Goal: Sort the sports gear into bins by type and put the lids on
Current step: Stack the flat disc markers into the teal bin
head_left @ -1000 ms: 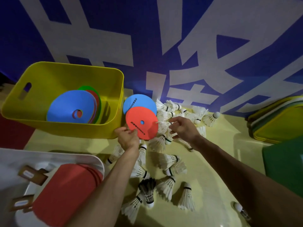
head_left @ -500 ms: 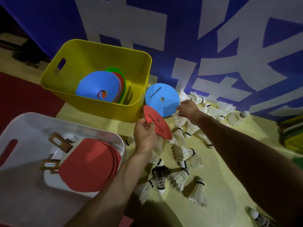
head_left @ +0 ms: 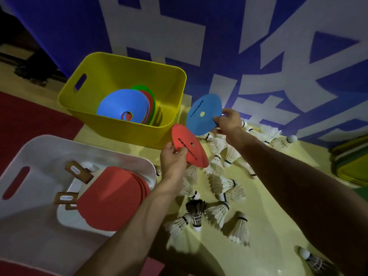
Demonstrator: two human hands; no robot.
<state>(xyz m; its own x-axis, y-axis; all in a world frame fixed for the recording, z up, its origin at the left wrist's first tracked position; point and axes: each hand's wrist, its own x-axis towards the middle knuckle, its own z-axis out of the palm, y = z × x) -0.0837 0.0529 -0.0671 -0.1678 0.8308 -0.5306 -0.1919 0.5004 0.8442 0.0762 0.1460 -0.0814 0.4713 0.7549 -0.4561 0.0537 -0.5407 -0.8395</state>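
A: Where are the discs?

B: Far left, a white bin [head_left: 83,144] holds paddles [head_left: 111,198]. Next, a yellow bin [head_left: 127,132] holds stacked flat discs. Just right of it, the left hand [head_left: 172,159] has its grip closed on the edge of a red disc [head_left: 191,148]. The right hand [head_left: 229,121] pinches a blue disc [head_left: 201,116] likewise, above scattered shuttlecocks [head_left: 221,183].

A: How do they handle?

B: Probably light, thin and bendy; an edge pinch suits them.
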